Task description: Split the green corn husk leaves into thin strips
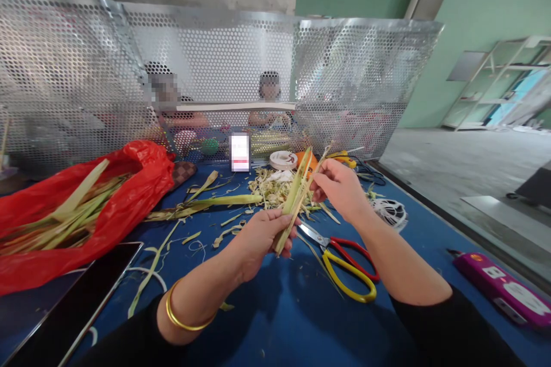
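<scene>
Over the middle of the blue table (275, 309), my left hand (264, 238) is closed around the lower part of a bundle of pale green plant strips (297, 189). The bundle tilts up to the right. My right hand (333, 183) pinches a thin strip at the bundle's upper right side. Scissors (344, 264) with one red and one yellow handle lie just below and right of the hands. Behind the hands is a heap of shredded plant scraps (269, 186).
A red plastic bag (146, 166) of long strips lies left, beside a dark tablet (81, 304). A tape roll (283, 160) and lit phone (240, 152) stand behind. A purple case (501, 287) sits right. Two people are behind the perforated metal screen (232, 57).
</scene>
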`<action>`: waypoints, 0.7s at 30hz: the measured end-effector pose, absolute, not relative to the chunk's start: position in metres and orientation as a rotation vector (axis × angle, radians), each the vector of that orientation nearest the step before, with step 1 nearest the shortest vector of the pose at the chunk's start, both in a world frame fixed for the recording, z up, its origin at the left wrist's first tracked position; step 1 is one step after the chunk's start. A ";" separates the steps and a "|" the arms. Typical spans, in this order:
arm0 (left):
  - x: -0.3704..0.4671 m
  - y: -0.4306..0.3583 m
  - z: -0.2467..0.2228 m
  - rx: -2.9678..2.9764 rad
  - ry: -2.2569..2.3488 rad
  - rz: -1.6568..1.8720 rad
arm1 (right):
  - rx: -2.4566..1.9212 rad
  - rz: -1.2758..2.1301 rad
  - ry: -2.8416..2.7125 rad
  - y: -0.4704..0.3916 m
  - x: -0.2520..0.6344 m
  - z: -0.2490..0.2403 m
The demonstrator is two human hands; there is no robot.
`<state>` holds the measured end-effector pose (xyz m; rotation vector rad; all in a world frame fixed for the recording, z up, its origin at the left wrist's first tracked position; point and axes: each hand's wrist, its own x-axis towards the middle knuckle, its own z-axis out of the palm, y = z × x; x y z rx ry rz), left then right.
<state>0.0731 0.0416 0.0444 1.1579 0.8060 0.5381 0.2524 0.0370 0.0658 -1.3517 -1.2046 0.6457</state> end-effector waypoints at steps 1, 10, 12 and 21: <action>0.073 0.042 0.044 1.161 0.803 0.534 | -1.349 0.637 -1.205 0.038 0.253 0.065; 0.074 0.042 0.048 1.156 0.822 0.605 | -1.281 0.634 -1.094 0.046 0.250 0.054; 0.074 0.042 0.049 1.184 0.811 0.614 | -1.224 0.688 -1.034 0.047 0.247 0.053; 0.074 0.039 0.045 1.350 0.867 0.685 | -1.091 0.860 -1.071 0.044 0.233 0.054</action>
